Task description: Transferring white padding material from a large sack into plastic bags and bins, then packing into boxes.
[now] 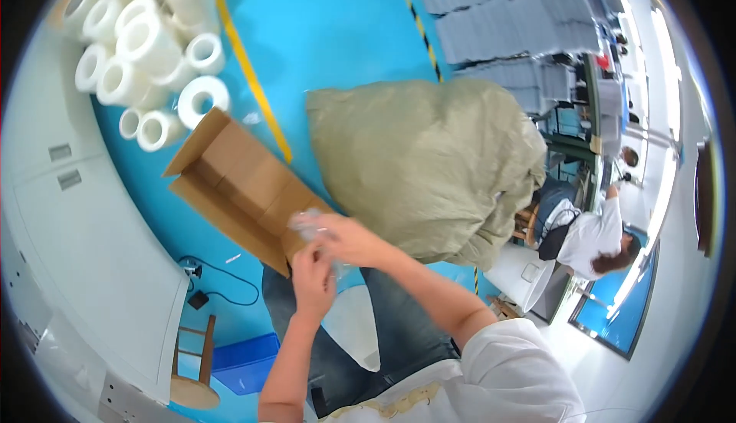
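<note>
A small crumpled piece of clear plastic (308, 224) sticks out beyond my fingers, partly hidden and blurred. My right hand (351, 240) is closed around it. Just below, touching or nearly touching the right, my left hand (313, 283) has its fingers pressed together at the same plastic. Both hands are over the near end of an open cardboard box (230, 185), whose long side flaps stand up. Its visible inside is bare brown card. A pale, narrow white piece (356, 327) shows beneath my forearms, between my dark-clothed legs.
A bulky olive-green sack (422, 166) stands right of the box. Clear film rolls (146, 43) are stacked at far left, beside white cabinets (54, 193). Nearer lie a blue bin (245, 363), a wooden stool (193, 392) and a black cable (234, 294). A person (594, 243) sits at right.
</note>
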The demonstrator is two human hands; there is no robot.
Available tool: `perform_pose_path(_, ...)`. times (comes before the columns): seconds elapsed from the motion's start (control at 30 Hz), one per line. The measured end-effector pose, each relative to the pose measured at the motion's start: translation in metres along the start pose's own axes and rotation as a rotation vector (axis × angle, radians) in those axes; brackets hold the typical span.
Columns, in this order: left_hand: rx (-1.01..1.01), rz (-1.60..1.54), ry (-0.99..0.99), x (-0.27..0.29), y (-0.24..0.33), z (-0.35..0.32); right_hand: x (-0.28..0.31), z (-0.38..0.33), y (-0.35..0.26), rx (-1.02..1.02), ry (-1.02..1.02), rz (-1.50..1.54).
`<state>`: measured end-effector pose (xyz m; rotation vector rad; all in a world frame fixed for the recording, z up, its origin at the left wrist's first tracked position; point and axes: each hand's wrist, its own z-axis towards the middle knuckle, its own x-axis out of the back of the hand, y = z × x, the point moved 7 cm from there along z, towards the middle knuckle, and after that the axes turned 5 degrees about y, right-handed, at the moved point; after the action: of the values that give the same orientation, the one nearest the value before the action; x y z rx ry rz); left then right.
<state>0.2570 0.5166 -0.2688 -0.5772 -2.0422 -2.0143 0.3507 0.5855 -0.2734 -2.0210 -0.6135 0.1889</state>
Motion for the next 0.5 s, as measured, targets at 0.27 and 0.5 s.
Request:
perform_pose_path(0.27, -0.118, -0.032, -0.341, -0.192, 0.189, 0.033, 0.309, -0.304, -0.001, 0.002, 1.434, -0.085)
perform_pose_path(0.5, -0.085, 0.392, -0.605, -0.315, 0.154, 0.043, 0.354, -0.384, 0.129, -0.251, 1.352, -0.238)
